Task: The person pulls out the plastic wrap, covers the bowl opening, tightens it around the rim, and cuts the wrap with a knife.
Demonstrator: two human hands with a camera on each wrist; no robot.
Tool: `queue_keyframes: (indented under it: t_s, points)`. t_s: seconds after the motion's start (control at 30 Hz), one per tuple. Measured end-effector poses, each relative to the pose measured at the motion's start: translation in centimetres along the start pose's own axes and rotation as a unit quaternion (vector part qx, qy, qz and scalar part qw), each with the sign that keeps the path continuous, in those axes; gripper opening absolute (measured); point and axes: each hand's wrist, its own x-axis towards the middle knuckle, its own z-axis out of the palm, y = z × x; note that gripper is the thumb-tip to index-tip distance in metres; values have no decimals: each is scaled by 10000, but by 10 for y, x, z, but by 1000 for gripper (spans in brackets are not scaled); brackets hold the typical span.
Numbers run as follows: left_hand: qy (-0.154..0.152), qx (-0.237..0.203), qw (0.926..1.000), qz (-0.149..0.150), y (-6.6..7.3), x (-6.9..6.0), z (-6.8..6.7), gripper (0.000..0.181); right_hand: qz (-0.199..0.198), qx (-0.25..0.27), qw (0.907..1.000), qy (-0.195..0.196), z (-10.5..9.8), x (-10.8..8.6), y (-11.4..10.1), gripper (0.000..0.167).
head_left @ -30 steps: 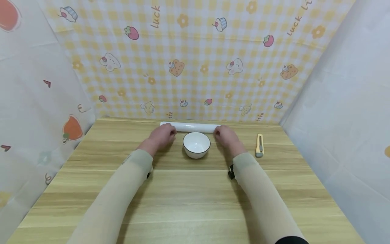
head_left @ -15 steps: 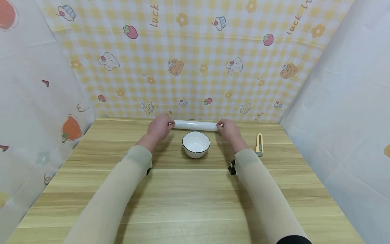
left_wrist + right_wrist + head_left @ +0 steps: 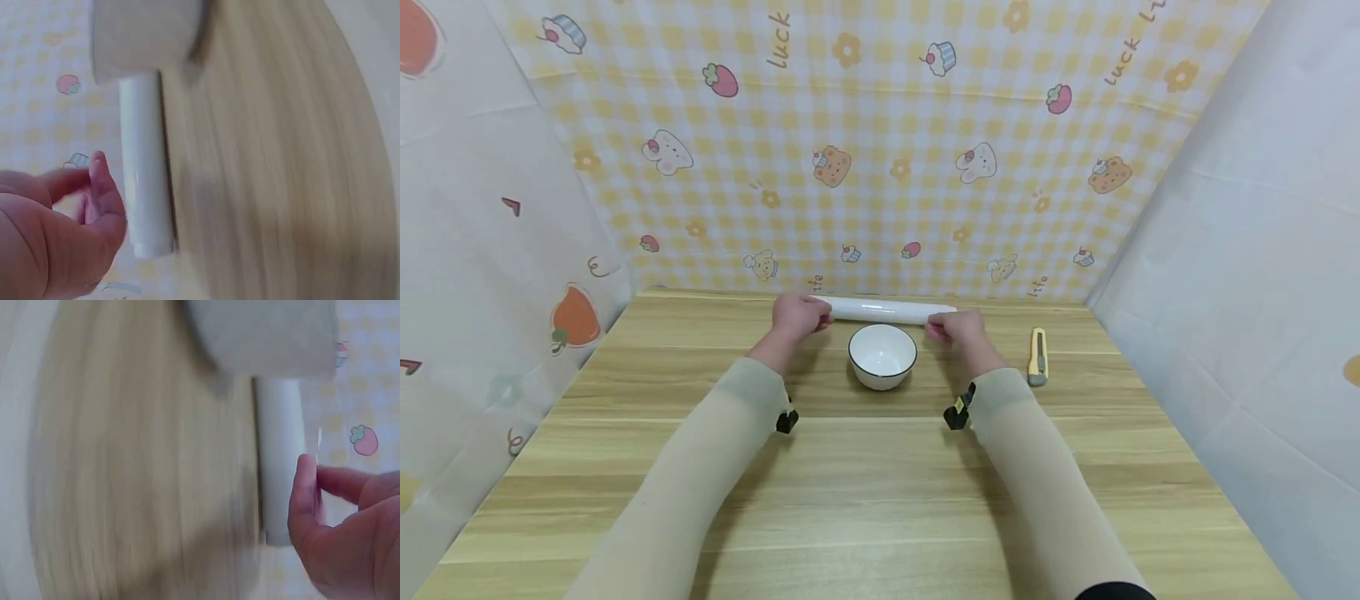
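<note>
At the back of the table lies a white glossy roll of cling film (image 3: 880, 311), crosswise. My left hand (image 3: 800, 316) is at its left end, with thumb and fingertips pinched together beside the roll in the left wrist view. At the other end my right hand (image 3: 957, 327) makes a similar pinch. A thin clear glint of film (image 3: 319, 440) shows at the right fingertips; the film's edge is hardly visible elsewhere. Just in front of the roll stands a white bowl (image 3: 882, 357) with a dark rim, upright between the hands and apart from both.
A yellow utility knife (image 3: 1038, 357) lies to the right of my right hand. Checked patterned cloth (image 3: 880, 167) hangs right behind the roll. White cloth walls (image 3: 1247, 292) border both sides of the wooden table (image 3: 857, 500).
Both hands rose slightly at the roll's ends, then came lower again with the wrists turned. More of the roll's right end now shows. The bowl and knife stayed put.
</note>
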Motion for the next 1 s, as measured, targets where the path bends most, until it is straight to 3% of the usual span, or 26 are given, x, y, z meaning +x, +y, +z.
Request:
queue_keyframes:
  t_s: [0.07,0.17,0.23,0.3,0.4,0.5,0.6,0.83,1.0]
  points:
    - [-61,-1054,9924,-638,2,0,1,30,458,741,9961,-144,-1,-3,-2,25]
    - [-350,-2108,9657,-1474,5,1,-1,34,971,1436,9842,-353,-5,-5,-3,19]
    - [-600,-2299,9546,-1795,6,1,-3,32,1171,1541,9800,-455,-7,-5,-4,17]
    - [-733,-2266,9532,-1860,6,2,-5,29,1280,1552,9784,-470,-8,-5,-3,16]
    - [-573,-1989,9655,-1580,4,3,-6,30,1217,1479,9807,-391,-6,-3,-3,14]
    - [-202,-1725,9796,-1008,1,2,-4,35,1016,1573,9821,-191,-4,-2,-5,11]
    - [34,-1632,9851,-550,-1,2,-3,36,788,1751,9814,-42,0,-1,-9,12]
    - [68,-1881,9820,-176,-3,3,-4,35,465,1750,9835,-56,2,-4,-18,27]
    - [63,-2143,9767,-11,-1,4,-6,37,190,1834,9827,-193,2,-4,-22,22]
